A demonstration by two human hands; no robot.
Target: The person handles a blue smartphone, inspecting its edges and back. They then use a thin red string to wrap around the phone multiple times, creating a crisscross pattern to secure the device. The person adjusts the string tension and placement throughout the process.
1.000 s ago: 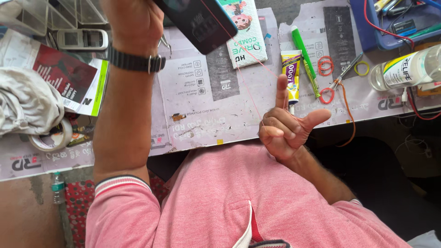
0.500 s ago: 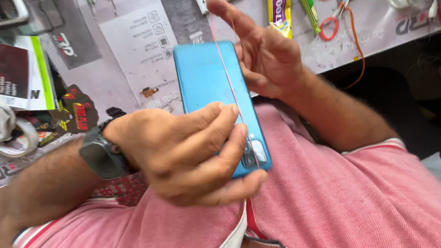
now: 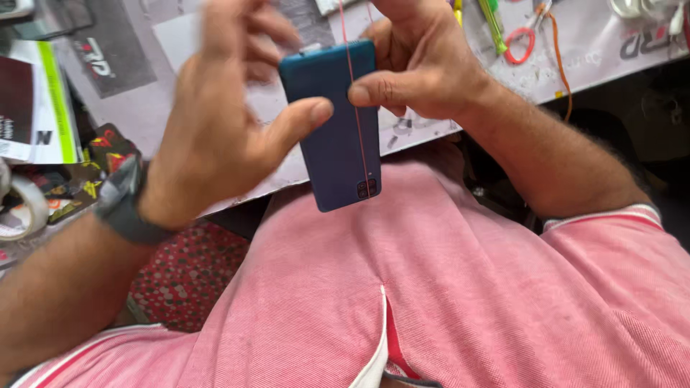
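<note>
Head view looks down on a blue phone (image 3: 338, 129), held back side up over the table edge (image 3: 302, 172) and above the person's pink shirt (image 3: 445, 287). Its camera block sits at the lower end, nearest the body, and its far end is tucked in among the fingers. A thin red thread (image 3: 357, 108) runs lengthwise down the back of the phone, from above the top edge to the camera block. Right hand (image 3: 420, 65) is clamped on the phone's upper part, thumb pressed across the back right beside the thread, the other fingers curled behind. Left hand (image 3: 223, 122) has its thumb tip on the phone's left edge while its fingers are spread and lifted, blurred, not closed around anything; a dark watch (image 3: 126, 205) sits on that wrist. Past the hands lies a pale, printed mat (image 3: 596, 43) on the table, with a green pen (image 3: 493, 25) and red-handled scissors (image 3: 521, 43) near the right hand. Well to the left are a tape roll (image 3: 21, 208) and a booklet (image 3: 36, 108) with a green stripe.
</note>
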